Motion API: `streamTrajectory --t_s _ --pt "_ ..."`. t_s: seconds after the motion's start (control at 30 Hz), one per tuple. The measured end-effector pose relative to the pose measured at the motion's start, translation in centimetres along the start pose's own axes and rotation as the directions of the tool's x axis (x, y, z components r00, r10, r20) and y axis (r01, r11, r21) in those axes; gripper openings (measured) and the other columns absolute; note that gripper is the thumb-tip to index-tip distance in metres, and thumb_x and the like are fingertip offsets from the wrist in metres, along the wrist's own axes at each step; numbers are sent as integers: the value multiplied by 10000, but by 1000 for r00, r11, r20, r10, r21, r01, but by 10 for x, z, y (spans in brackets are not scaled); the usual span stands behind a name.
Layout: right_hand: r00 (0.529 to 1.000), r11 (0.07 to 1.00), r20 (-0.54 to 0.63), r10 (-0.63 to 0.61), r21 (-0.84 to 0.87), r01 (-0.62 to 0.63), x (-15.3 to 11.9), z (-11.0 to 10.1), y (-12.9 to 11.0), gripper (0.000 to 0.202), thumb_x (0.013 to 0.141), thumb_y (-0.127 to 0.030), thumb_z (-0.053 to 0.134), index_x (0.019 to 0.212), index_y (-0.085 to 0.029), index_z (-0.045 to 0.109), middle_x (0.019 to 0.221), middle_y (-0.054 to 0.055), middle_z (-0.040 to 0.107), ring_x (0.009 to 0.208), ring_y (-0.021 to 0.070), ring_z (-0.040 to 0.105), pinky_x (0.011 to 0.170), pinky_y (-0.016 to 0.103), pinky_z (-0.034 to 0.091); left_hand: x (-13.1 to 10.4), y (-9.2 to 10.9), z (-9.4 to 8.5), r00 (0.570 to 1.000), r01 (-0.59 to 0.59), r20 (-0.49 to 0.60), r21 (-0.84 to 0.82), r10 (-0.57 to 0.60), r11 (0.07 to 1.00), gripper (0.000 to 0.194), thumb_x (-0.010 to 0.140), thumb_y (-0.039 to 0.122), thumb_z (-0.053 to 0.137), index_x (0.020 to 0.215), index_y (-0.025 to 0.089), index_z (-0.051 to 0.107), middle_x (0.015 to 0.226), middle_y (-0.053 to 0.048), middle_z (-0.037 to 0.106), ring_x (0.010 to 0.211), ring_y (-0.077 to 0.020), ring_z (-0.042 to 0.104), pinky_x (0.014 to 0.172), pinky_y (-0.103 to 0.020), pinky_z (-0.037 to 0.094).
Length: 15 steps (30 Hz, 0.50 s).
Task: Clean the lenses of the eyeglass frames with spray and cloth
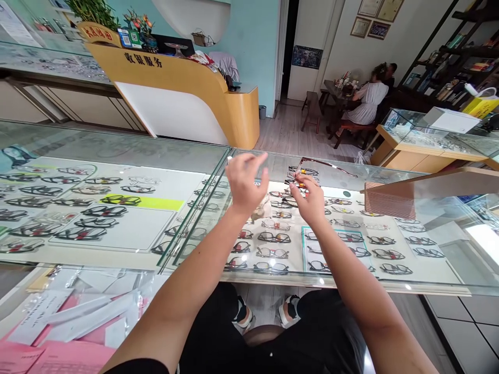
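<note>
Held glasses (329, 164): over the glass case's (390, 287) far side, long arm pointing right
Right hand (310, 200): nearest, finger and thumb pinching them
Left hand (245, 186): over the case, fingers spread, looks empty

An eyewear shop: rows of spectacle frames (274, 237) lie beneath the glass of a display worktop (136, 259), more glass cases (440, 140) stand around, and a curved wooden service desk (167, 78) carries Chinese lettering (143, 59) and QR codes (130, 38) (a potted plant (91, 13) sits there too).
</note>
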State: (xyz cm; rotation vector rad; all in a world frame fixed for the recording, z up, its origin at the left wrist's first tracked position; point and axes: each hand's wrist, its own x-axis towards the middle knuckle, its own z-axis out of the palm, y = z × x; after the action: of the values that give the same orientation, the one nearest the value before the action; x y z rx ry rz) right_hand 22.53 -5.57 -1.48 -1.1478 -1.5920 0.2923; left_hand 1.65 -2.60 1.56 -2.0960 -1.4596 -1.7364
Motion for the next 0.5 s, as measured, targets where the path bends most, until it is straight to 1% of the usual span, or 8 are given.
streamTrajectory --t_s 0.03,0.1,0.17,0.23,0.3,0.37,0.43,0.5 --pt "1000 1000 -5 8 -4 -8 0 0 0 220 1012 -415 687 1120 -244 774 1272 147 798 1262 336 711 1138 537 546 4 -6 -2 996 48 -72 62 -44 997 517 888 315 766 1396 219 764 1412 -192 649 1371 -405 551 1209 -554 361" --pt "1000 1000 -12 19 -11 -19 0 -1 0 220 1010 -418 688 1108 -240 774 1268 150 797 1270 340 705 1133 538 545 11 -20 -5 979 154 -155 125 -134 980 691 852 268 793 1526 217 646 1634 -211 498 1543 -426 423 1289 -572 290" --pt "1000 1000 -19 20 -15 -20 0 0 0 224 1009 -421 687 1102 -237 773 1264 152 797 1274 341 703 1137 540 543 14 -35 -3 961 237 -175 129 -214 963 835 832 251 808 1616 211 523 1738 -225 370 1627 -421 334 1335 -570 248" --pt "1000 1000 -21 18 -16 -18 0 0 1 229 1008 -424 684 1099 -234 771 1267 152 798 1279 343 704 1141 546 541 13 -49 1 947 301 -150 104 -284 948 915 833 264 814 1663 204 430 1759 -233 324 1659 -404 305 1363 -552 232" --pt "1000 1000 -22 18 -13 -18 -1 1 2 234 1006 -430 681 1095 -232 767 1276 151 800 1288 348 702 1142 556 544 10 -61 7 935 348 -102 67 -340 935 922 856 283 804 1675 214 386 1728 -222 368 1649 -375 346 1368 -519 264" --pt "999 1000 -25 21 -12 -22 -1 1 2 240 1003 -438 681 1089 -230 764 1279 151 802 1293 354 701 1139 565 549 7 -71 12 924 380 -58 33 -377 925 881 879 289 788 1662 227 388 1665 -202 452 1599 -355 429 1348 -498 330" --pt "999 1000 -28 25 -15 -25 0 1 3 238 1000 -443 680 1081 -234 762 1276 149 805 1288 354 705 1137 569 552 3 -79 17 919 394 -23 19 -394 919 827 890 286 776 1631 215 416 1609 -199 517 1543 -359 494 1318 -504 379" --pt "999 1000 -26 24 -17 -24 0 0 2 232 999 -443 676 1071 -238 759 1273 147 806 1281 354 709 1134 570 555 0 -84 20 918 396 0 28 -396 918 774 890 273 769 1591 189 451 1577 -209 550 1516 -374 519 1301 -516 395"
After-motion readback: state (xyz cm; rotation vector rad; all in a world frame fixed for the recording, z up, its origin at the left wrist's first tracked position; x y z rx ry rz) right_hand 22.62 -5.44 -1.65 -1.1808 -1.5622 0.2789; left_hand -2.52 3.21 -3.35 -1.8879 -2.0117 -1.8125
